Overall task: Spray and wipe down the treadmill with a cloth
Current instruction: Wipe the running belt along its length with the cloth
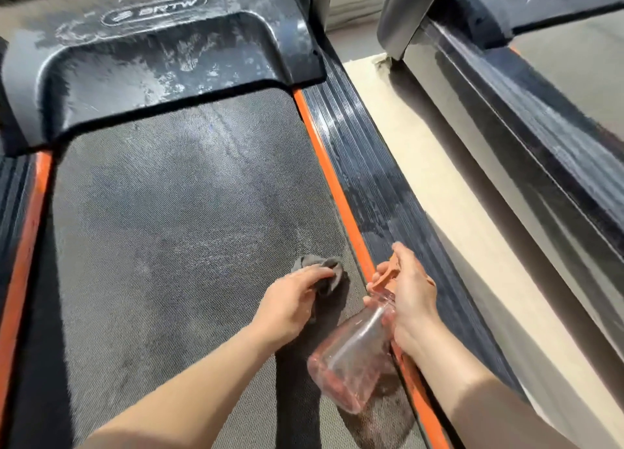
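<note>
Treadmill belt (152, 229) stretches out below, with wet streaks on the motor cover (162, 63) ahead and on the right side rail (368, 178). The left hand (293, 303) has its fingers bunched round a grey cloth (326, 273) near the belt's right edge, and the right hand (410, 296) grips a clear spray bottle (351, 357) over the orange strip (324, 151). Looks like the spraying step on that rail; next the cloth needs carrying across to wipe it.
</note>
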Demonstrator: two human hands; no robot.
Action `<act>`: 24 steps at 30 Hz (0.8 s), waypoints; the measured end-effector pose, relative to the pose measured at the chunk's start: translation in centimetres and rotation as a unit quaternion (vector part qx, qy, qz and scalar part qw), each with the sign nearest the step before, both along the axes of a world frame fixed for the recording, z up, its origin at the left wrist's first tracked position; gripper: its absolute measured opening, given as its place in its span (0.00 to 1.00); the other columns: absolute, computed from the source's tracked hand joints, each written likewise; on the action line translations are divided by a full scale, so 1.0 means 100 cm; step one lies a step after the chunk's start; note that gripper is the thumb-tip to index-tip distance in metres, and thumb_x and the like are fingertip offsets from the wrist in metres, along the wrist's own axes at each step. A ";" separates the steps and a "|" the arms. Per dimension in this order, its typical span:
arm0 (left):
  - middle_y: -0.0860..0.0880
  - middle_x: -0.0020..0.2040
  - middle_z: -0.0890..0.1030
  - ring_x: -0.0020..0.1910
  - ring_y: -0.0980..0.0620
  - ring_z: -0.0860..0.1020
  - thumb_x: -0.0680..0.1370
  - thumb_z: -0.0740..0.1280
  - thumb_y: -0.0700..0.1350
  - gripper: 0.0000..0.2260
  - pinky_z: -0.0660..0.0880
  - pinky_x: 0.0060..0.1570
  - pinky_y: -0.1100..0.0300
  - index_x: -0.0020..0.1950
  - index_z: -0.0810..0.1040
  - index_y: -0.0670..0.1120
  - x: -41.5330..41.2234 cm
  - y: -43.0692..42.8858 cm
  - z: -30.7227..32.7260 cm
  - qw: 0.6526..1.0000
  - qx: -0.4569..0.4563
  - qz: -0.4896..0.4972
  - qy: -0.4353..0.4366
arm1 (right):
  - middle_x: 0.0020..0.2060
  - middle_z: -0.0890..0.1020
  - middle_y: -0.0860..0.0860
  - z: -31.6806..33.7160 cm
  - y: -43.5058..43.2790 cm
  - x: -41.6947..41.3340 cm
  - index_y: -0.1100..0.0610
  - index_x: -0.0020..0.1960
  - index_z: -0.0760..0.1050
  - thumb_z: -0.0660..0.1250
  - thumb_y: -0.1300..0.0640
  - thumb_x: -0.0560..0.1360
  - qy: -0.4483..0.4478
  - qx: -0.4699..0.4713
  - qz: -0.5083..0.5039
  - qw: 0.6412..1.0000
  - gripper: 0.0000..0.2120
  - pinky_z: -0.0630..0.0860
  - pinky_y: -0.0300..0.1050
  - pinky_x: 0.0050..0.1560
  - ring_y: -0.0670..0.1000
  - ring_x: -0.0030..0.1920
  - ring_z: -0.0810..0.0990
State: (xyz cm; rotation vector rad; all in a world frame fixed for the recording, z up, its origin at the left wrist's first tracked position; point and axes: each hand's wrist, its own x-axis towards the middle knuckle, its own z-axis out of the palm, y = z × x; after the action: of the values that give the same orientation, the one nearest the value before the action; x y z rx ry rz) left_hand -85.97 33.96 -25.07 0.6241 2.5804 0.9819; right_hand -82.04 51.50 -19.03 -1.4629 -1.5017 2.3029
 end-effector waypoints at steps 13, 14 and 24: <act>0.43 0.71 0.71 0.71 0.45 0.67 0.80 0.62 0.39 0.20 0.59 0.70 0.60 0.73 0.69 0.43 -0.087 0.121 0.041 0.997 0.031 -0.060 0.045 | 0.28 0.78 0.54 -0.005 0.007 0.006 0.58 0.41 0.77 0.66 0.42 0.77 -0.021 -0.029 -0.041 0.999 0.20 0.77 0.46 0.27 0.51 0.26 0.77; 0.42 0.75 0.64 0.76 0.44 0.60 0.82 0.61 0.43 0.22 0.55 0.74 0.56 0.76 0.64 0.44 -0.092 0.130 0.036 0.996 -0.015 -0.072 0.046 | 0.28 0.79 0.53 -0.006 0.008 0.005 0.58 0.41 0.78 0.66 0.41 0.77 -0.020 -0.029 -0.039 0.999 0.20 0.79 0.48 0.28 0.50 0.28 0.79; 0.57 0.79 0.55 0.79 0.55 0.50 0.83 0.54 0.51 0.24 0.46 0.76 0.47 0.80 0.54 0.56 -0.043 0.121 0.006 0.942 -0.121 -0.295 0.108 | 0.45 0.83 0.61 -0.013 0.017 0.016 0.61 0.48 0.79 0.67 0.40 0.76 -0.057 -0.035 -0.086 0.994 0.22 0.76 0.44 0.27 0.56 0.35 0.83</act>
State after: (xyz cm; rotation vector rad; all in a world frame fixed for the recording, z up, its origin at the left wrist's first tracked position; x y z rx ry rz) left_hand -90.24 46.09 -24.51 1.3864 2.3841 0.4093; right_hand -80.40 53.19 -20.31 -1.6962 -1.2743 2.2276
